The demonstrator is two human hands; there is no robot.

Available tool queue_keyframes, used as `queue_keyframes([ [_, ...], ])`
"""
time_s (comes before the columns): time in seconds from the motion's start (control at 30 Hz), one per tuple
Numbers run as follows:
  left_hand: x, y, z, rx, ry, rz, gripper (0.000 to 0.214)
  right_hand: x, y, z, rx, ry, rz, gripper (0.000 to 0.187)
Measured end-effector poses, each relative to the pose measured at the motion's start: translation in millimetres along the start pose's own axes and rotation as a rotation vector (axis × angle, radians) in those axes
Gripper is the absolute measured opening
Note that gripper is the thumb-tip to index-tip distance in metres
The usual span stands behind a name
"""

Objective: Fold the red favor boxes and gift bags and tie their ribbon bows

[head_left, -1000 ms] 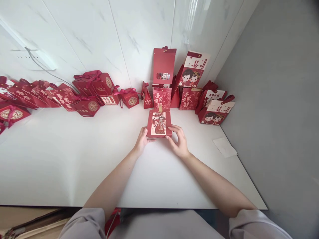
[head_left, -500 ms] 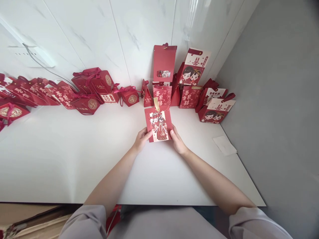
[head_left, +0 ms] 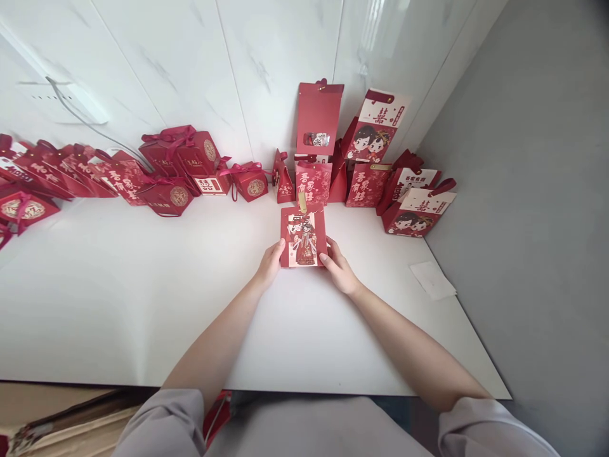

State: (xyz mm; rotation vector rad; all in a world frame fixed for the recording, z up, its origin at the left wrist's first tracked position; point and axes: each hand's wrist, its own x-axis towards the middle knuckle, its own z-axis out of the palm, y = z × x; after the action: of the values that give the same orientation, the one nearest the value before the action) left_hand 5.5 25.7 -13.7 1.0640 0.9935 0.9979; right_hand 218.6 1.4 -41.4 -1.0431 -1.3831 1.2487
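Between my hands is a red gift box (head_left: pixel 304 240) with a printed figure in a robe on its front and a small gold tab at its top. My left hand (head_left: pixel 270 261) grips its left edge, thumb along the side. At the lower right corner my right hand (head_left: pixel 339 266) holds it, thumb on the front and fingers behind. The box's back and base are hidden. Just behind it stands a red box with white lettering (head_left: pixel 313 181), its lower part covered by the held box's top.
Several red gift boxes stand along the marbled wall, including a ribboned box (head_left: pixel 251 183) and a box with two cartoon faces (head_left: pixel 413 219). A white paper (head_left: pixel 432 280) lies at the right of the white table (head_left: pixel 143 298). A grey cable (head_left: pixel 90 127) hangs at the left.
The held gift box has turned slightly and now faces me more squarely. My right thumb has slid a little inward and down on its front. The whole view has shifted slightly.
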Motion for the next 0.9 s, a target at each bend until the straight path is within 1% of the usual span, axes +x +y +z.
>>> queue_keyframes([
  [0.1,0,1,0.4,-0.041,-0.041,0.029,0.074,0,2,0,-0.005,0.003,-0.009,0.070],
  [0.2,0,3,2.0,-0.097,-0.091,0.067,0.068,0,4,-1,0.006,-0.021,-0.013,0.071],
  [0.3,-1,4,4.3,-0.117,-0.104,0.124,0.060,1,5,-1,0.014,-0.042,-0.022,0.071],
  [0.37,-2,4,5.8,-0.081,-0.073,0.182,0.056,0,3,0,0.019,-0.054,-0.029,0.073],
  [0.47,-4,1,7.1,0.041,0.010,0.280,0.052,0,-5,2,0.041,-0.069,-0.053,0.074],
  [0.57,-5,-3,6.4,0.108,0.067,0.338,0.049,-1,-15,4,0.051,-0.056,-0.074,0.073],
  [0.7,-3,-6,4.0,0.124,0.092,0.337,0.048,-2,-21,7,0.045,-0.066,-0.093,0.069],
  [0.9,-2,-5,5.8,0.125,0.099,0.331,0.052,-1,-19,6,0.017,-0.078,-0.105,0.068],
])
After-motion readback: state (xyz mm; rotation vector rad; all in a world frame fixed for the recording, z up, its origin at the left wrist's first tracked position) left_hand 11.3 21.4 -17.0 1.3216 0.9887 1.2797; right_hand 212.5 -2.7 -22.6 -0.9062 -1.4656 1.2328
